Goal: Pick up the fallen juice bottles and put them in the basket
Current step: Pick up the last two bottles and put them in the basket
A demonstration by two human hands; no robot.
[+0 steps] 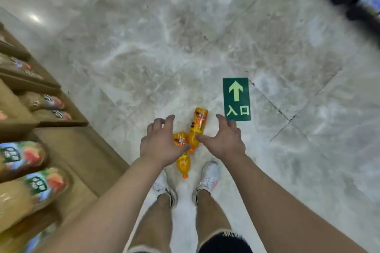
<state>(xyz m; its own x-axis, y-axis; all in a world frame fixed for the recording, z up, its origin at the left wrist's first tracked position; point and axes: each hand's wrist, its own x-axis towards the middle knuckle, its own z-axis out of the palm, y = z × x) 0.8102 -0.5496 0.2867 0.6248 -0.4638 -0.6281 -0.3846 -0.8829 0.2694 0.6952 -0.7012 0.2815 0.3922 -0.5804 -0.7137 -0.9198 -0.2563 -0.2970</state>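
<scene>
Two orange juice bottles lie on their sides on a grey marbled tile floor, directly in front of the person's feet. The nearer bottle [183, 162] points its orange cap toward the shoes; its label end is hidden under the left hand. The farther bottle [197, 127] lies at a slight angle just beyond it, cap end toward the person, and the two look to be touching or nearly so where they meet, though the hands cover that spot. Both sit flat and still, as fallen bottles would, so each can be taken around its body. The left hand [162, 141] hovers over the nearer bottle with fingers spread and curled, holding nothing. The right hand [223, 138] hangs beside the farther bottle, also spread wide and empty, its thumb reaching across the bottle's lower part. The splayed fingers suggest each hand is shaped to close on its own bottle, one per hand. The person stands in white trainers [207, 176], bending forward with arms stretched down. Just right of the bottles a green floor sticker [236, 99] shows an arrow and an entrance marking. Along the left edge of the view, brown shelves [61, 121] hold larger drink bottles. No basket is in view.
</scene>
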